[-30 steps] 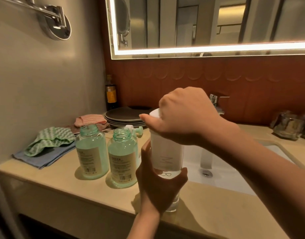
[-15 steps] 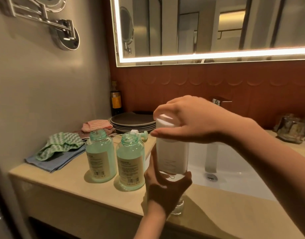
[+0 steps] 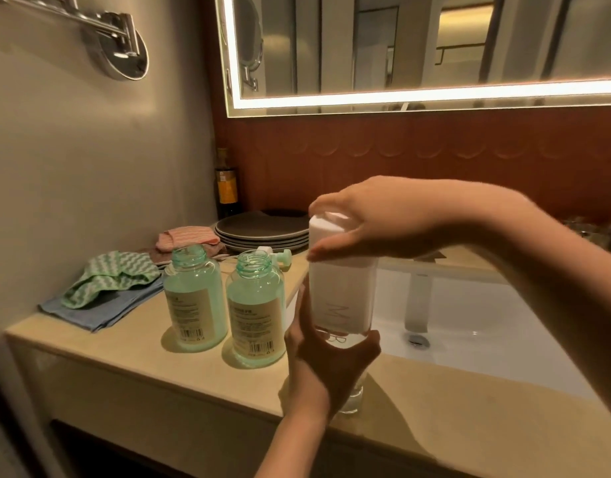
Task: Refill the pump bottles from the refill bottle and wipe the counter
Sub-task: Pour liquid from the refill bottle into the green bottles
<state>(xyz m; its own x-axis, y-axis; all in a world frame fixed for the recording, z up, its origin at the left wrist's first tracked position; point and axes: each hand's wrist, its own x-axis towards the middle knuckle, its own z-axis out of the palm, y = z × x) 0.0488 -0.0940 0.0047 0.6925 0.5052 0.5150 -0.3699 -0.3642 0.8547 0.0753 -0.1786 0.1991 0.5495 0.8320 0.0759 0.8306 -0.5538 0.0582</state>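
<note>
Head view — left hand [image 3: 327,367] grips refill bottle [image 3: 342,291] (upright), right hand [image 3: 383,219] pinches cap [image 3: 323,226]

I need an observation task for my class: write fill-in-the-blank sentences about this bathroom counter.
1. ___ green bottles stand uncapped on the counter.
2. The left hand and right hand both hold the refill bottle, which is mostly ___ in colour.
3. The zigzag cloth lies on a ___ cloth.
4. Behind the green bottles sits a stack of dark ___.
Missing words: two; white; blue; plates.
</note>
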